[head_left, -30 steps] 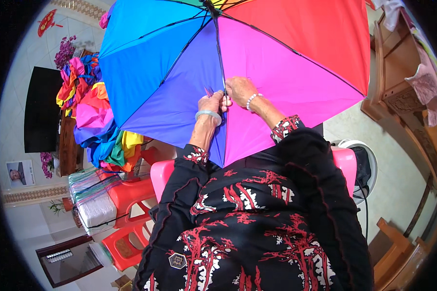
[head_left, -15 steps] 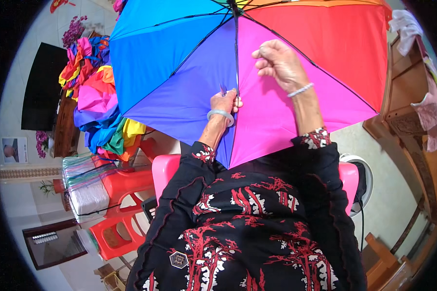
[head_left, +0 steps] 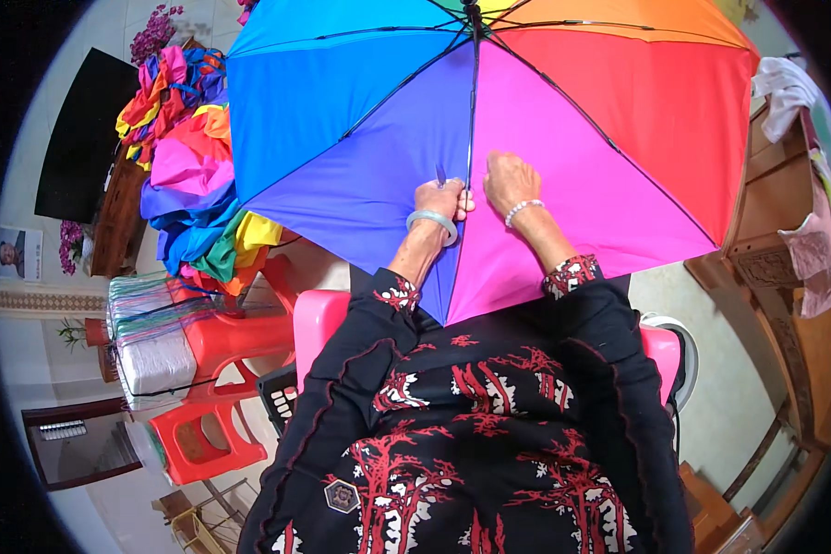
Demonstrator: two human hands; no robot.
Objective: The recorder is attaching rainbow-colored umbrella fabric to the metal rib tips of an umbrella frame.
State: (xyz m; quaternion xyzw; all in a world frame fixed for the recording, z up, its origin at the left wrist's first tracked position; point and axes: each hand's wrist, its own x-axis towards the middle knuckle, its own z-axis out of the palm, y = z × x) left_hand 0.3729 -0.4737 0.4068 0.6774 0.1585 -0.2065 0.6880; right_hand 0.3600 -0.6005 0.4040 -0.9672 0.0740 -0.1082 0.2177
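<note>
An opened rainbow umbrella (head_left: 563,120) lies before me with its inner side and black ribs showing. My left hand (head_left: 441,200) is closed on an umbrella rib and the cloth at the seam between the purple and pink panels. A small purple tip (head_left: 440,174) stands up above its thumb. Just right of that rib, my right hand (head_left: 512,185) is closed over the pink panel, its fingertips turned toward the left hand. Whatever it may pinch is hidden or too small to see. The two hands are close but apart.
Colourful cloth (head_left: 194,166) is heaped at the left, near a black screen (head_left: 78,134). Below are red stools (head_left: 203,443) and a bundle of thin rods (head_left: 148,314) by a white package (head_left: 157,365). Carved wooden furniture (head_left: 771,258) draped with cloths stands right. I sit on a pink chair (head_left: 319,328).
My right hand has come down and to the left, from raised above the pink panel to beside the rib. The left hand keeps its grip; the whole view has shifted slightly.
</note>
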